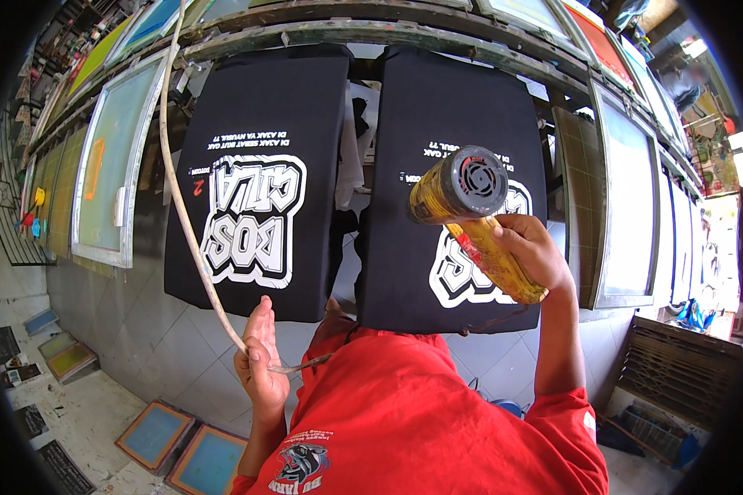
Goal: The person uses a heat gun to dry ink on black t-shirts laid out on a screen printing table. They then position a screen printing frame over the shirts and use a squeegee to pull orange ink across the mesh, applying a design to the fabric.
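Above the right-hand black T-shirt [454,99], a matte cloth drawn flat with rounded corners, a heat gun [437,196] of scuffed yellow plastic with a round, slotted black cap is held in the right hand [538,252], fingers wrapped around its red-smeared handle (the gun hides part of the shirt's white lettering). Left of that T-shirt, about level with its lower edge, the left hand [262,363] keeps its fingers straight and together, a pale, thin cord [188,216] crossing by the thumb; whether it is gripped I cannot tell. Just left of the same T-shirt lies a second black T-shirt [264,107] bearing a jagged white print [256,223]; to its right stands a metal-framed screen [626,198], rectangular and pale.
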A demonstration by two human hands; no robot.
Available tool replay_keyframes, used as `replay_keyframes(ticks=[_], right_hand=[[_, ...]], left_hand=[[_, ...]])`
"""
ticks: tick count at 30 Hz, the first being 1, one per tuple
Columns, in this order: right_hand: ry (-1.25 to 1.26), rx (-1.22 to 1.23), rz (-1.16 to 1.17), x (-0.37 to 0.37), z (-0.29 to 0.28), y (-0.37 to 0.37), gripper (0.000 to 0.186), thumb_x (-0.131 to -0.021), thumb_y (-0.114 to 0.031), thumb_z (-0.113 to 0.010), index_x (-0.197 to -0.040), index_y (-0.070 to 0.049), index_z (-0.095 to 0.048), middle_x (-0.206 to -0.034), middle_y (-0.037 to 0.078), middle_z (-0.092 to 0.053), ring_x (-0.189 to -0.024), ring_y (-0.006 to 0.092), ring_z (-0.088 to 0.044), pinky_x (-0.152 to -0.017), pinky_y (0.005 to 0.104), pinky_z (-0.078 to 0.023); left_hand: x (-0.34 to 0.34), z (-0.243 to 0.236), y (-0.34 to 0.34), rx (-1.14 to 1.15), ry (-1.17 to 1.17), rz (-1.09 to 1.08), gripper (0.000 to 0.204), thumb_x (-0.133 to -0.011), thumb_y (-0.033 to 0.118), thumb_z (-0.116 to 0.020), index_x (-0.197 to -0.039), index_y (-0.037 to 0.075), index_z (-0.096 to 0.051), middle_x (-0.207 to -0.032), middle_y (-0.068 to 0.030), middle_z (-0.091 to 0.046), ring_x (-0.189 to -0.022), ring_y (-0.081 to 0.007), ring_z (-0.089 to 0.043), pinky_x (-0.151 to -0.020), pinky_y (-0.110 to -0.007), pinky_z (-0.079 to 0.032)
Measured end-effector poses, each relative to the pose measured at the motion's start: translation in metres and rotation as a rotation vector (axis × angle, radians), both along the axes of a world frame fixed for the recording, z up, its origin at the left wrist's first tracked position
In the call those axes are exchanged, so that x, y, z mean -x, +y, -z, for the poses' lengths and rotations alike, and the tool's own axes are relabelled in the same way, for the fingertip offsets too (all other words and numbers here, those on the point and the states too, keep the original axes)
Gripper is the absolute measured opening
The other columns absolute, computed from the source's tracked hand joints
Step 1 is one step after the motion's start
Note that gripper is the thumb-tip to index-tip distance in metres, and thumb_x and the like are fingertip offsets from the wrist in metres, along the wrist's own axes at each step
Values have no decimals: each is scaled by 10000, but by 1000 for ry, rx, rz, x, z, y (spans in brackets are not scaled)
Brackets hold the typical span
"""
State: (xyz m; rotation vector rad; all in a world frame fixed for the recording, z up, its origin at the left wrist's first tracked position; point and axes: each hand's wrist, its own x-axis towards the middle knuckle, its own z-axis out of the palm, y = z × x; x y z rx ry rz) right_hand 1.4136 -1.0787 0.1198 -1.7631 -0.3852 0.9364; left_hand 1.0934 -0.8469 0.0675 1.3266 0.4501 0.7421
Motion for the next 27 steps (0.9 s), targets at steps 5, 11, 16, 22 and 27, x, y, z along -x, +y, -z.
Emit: replay_keyframes(ticks=[5,11,16,22,27], right_hand=[[-2,-70,117,0,-4,11,402,-939,-293,-561,-1003,100,-617,-790,111,-653,-687,130,-645,-624,268,-524],[-40,26,10,-1,-2,-1,397,-949,-293,-548,-994,96,-617,-779,105,-647,-683,127,-642,-613,266,-519],[-3,-37,118,1,-8,5,391,-940,-287,-556,-989,96,-615,-777,101,-647,-667,125,-632,-599,264,-510],[61,18,-2,35,-25,-10,402,-916,-248,-551,-1089,114,-583,-879,126,-654,-740,136,-623,-652,278,-507],[202,-239,-33,86,-44,28,580,-885,-364,-614,-1163,137,-524,-968,175,-641,-792,185,-643,-696,309,-525]], left_hand=[[-1,1,1,1,-4,16,336,-1001,301,-374,-721,115,-369,-1401,-242,-427,-1379,-376,-302,-1140,-521,-181],[1,-1,2,4,2,-9,353,-998,295,-378,-696,114,-350,-1395,-247,-431,-1376,-380,-306,-1140,-528,-176],[4,-3,2,5,9,-15,358,-990,300,-404,-689,113,-346,-1389,-250,-437,-1375,-380,-308,-1138,-534,-176],[27,-6,18,17,-3,-71,379,-975,303,-448,-663,117,-341,-1378,-262,-445,-1374,-376,-312,-1137,-538,-171],[56,-15,50,75,-21,-103,434,-964,370,-512,-653,126,-334,-1385,-268,-436,-1378,-366,-311,-1141,-522,-166]])
